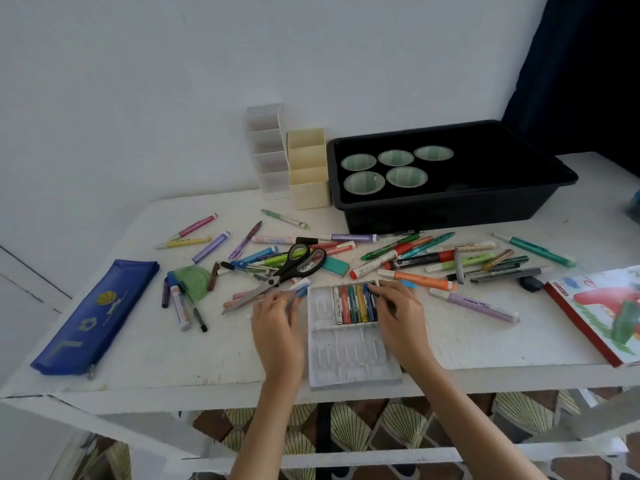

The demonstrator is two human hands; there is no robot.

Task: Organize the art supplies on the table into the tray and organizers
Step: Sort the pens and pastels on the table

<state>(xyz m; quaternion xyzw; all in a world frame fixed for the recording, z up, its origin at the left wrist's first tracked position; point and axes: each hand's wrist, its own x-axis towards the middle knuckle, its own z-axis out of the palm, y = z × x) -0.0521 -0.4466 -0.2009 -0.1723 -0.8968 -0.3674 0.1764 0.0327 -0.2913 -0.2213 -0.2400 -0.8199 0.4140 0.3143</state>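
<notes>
A white plastic crayon tray [346, 362] lies at the table's front middle, with several crayons [353, 304] lined up in its upper right compartment. My right hand [401, 313] rests at the tray's right side, fingers laid on the crayon row. Just left of the tray, my left hand [277, 317] pinches a light blue crayon [301, 291] at its fingertips. Beyond the hands, black-handled scissors [294, 268] lie among scattered markers and pens [415, 261]. A black tray [450, 209] holding several green cups [363, 183] stands at the back right.
A cream organizer [310, 188] and a clear one [268, 161] stand left of the black tray. A blue pencil case [97, 317] lies at the left. A red-edged book [602, 313] lies at the right edge. The table's front edge runs just below the crayon tray.
</notes>
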